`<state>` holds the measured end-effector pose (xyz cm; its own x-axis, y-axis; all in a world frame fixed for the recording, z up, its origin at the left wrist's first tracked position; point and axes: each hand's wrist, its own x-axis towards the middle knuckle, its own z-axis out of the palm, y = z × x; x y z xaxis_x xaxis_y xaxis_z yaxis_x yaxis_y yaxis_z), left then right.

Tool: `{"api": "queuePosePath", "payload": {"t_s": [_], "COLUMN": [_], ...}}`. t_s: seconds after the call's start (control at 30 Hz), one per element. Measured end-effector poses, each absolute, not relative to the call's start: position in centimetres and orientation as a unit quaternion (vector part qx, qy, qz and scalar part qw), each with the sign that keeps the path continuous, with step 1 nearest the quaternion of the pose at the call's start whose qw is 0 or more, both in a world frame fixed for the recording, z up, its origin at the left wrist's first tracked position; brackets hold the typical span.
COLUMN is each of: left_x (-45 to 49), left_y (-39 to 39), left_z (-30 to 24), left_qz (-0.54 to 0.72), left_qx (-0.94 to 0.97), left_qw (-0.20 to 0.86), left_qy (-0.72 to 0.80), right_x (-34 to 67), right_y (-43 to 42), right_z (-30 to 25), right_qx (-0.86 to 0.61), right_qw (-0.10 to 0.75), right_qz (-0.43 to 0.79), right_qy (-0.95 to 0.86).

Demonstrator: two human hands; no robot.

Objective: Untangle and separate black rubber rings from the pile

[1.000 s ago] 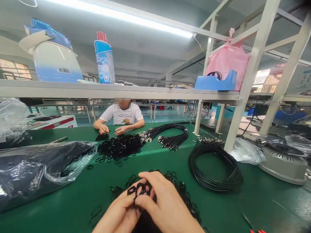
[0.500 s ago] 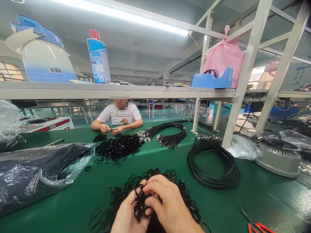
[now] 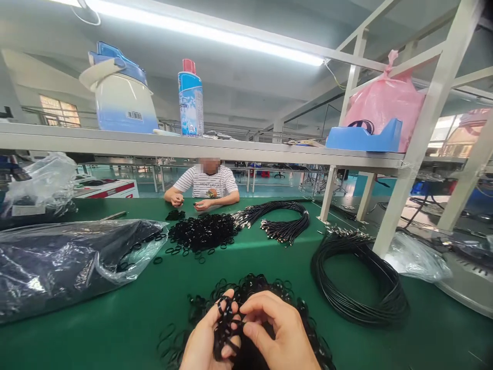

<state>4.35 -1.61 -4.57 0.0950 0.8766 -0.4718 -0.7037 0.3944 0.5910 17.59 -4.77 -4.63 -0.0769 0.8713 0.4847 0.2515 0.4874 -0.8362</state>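
Note:
My left hand [image 3: 206,341] and my right hand [image 3: 279,331] meet at the bottom middle of the view, over a pile of black rubber rings [image 3: 254,288] on the green table [image 3: 269,252]. The left hand's fingers curl around a bunch of black rings [image 3: 225,326]. My right hand's thumb and fingers pinch at the same bunch from the right.
A coil of black cable [image 3: 358,277] lies to the right, and a clear bag of dark parts [image 3: 65,262] to the left. Across the table a person in a striped shirt [image 3: 203,182] handles rings by another ring pile [image 3: 202,231] and a cable bundle [image 3: 281,218]. A shelf [image 3: 185,146] spans overhead.
The view has shifted right and slightly down. My hands stay together on the ring bunch, with the fingers reworking their grip. The red-handled tool at the lower right has left the view.

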Motion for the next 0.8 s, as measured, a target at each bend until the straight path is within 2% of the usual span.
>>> {"api": "queuePosePath", "payload": {"t_s": [0.2,0.5,0.8], "left_x": [4.9,4.9,4.2], "left_y": [-2.1,-2.3,-2.2], "left_z": [-5.7,-5.1,-4.6], "left_qz": [0.550,0.549,0.572], "left_qx": [0.123,0.106,0.110], "left_qw": [0.691,0.731,0.724], "left_qy": [0.452,0.391,0.371], "right_x": [17.0,17.7,17.5], "right_y": [-4.6,-5.1,-5.6], "right_z": [-5.9,-5.6,-5.2], "right_qx": [-0.406,-0.396,-0.452], "right_qw": [0.547,0.577,0.452], "right_qz": [0.292,0.284,0.242], "right_qy": [-0.671,-0.656,-0.729]}}
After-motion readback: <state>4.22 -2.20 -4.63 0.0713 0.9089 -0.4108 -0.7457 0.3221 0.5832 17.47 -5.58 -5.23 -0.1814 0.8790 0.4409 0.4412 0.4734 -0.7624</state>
